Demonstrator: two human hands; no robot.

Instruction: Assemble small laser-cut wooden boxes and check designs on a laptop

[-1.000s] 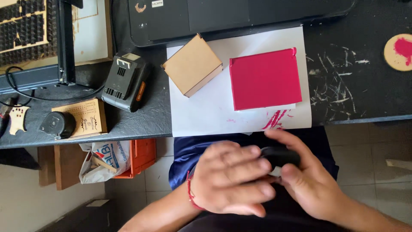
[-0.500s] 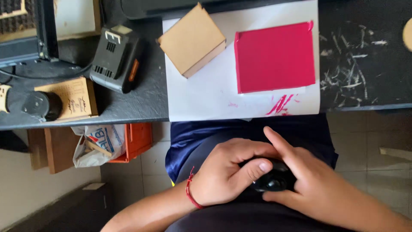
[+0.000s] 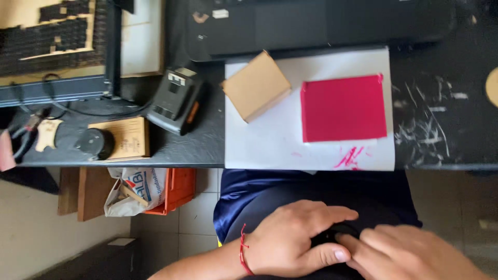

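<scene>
Gripping small black object (image 3: 332,236) in lap: left hand (image 3: 290,238) curled around it, thumb pressed on; right hand (image 3: 410,251) fingertips touching same object. Above, on black table (image 3: 441,140), white sheet (image 3: 270,145) bears cardboard box (image 3: 256,86) beside red square (image 3: 343,108).

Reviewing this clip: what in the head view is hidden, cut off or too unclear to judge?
- Small black object in the lap: mostly covered by both hands; its kind is unclear.
- Right hand: blurred and cut off by the bottom edge.
- Left hand: its palm side is hidden.
- Tan round disc: cut off by the right edge.
- Black machine: cut off by the top edge.
</scene>
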